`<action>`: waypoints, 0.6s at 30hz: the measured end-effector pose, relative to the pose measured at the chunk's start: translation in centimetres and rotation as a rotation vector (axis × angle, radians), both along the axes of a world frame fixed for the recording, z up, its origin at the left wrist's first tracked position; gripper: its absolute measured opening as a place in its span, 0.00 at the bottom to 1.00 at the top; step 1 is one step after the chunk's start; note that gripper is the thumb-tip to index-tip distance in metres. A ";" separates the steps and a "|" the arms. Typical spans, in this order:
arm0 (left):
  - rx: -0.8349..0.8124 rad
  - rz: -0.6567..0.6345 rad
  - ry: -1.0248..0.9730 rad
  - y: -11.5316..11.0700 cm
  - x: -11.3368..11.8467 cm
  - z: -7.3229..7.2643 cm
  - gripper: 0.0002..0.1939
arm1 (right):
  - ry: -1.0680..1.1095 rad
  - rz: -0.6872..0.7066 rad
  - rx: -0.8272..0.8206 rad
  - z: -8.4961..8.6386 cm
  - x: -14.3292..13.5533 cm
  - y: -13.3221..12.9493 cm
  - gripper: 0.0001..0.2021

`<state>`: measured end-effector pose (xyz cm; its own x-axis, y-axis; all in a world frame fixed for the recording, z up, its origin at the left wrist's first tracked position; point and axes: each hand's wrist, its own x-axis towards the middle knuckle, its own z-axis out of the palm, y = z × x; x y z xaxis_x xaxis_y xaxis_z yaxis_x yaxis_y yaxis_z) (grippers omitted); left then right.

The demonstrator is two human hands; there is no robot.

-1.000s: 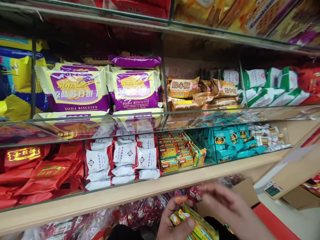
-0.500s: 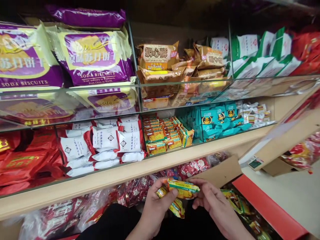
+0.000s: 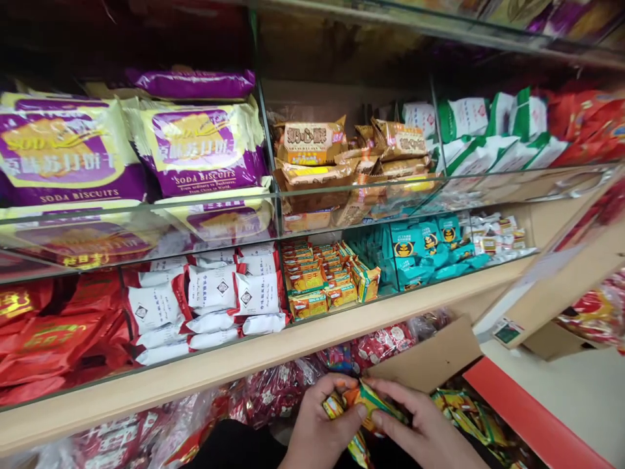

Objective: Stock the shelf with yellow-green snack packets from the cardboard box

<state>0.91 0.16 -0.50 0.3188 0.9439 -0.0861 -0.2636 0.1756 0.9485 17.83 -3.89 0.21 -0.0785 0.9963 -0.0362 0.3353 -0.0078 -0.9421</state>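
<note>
1. Fingers of the left hand [image 3: 317, 426] and right hand [image 3: 422, 426] close narrowly around a small, glossy yellow-and-green plastic packet [image 3: 375, 407]; a second yellow-and-green packet [image 3: 359, 451] hangs beneath the left palm.
2. Both packets are below the pale wooden shelf edge [image 3: 312, 335], near a red cardboard flap [image 3: 525, 404].
3. A light grip by the sealed ends seems best; firm thumb pressure could crush brittle contents.
4. Purple-and-cream plastic packs [image 3: 195, 153] read "SODA BISCUITS"; a brown plastic packet [image 3: 310, 140] reads "奶心酥". Writing on the held packets is too small to read.
</note>
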 end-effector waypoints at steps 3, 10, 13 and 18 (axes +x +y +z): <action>-0.074 0.015 -0.125 -0.1 0.3 -0.3 0.14 | 0.044 -0.107 0.036 1.7 0.7 0.3 0.26; -0.250 0.111 -0.194 0.2 1.2 -1.0 0.19 | 0.287 -0.142 0.133 10.9 -0.1 7.5 0.21; -0.262 0.139 -0.176 0.5 1.5 -1.8 0.22 | 0.336 -0.195 0.241 12.2 -2.8 12.0 0.18; -0.266 0.142 -0.157 0.7 1.5 -2.7 0.23 | 0.287 -0.226 0.177 10.5 -6.1 15.3 0.12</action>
<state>2.40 0.89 -3.17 0.2149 0.9310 -0.2952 -0.4425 0.3622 0.8204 11.77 11.36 10.66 0.1610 0.9784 0.1293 0.0672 0.1198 -0.9905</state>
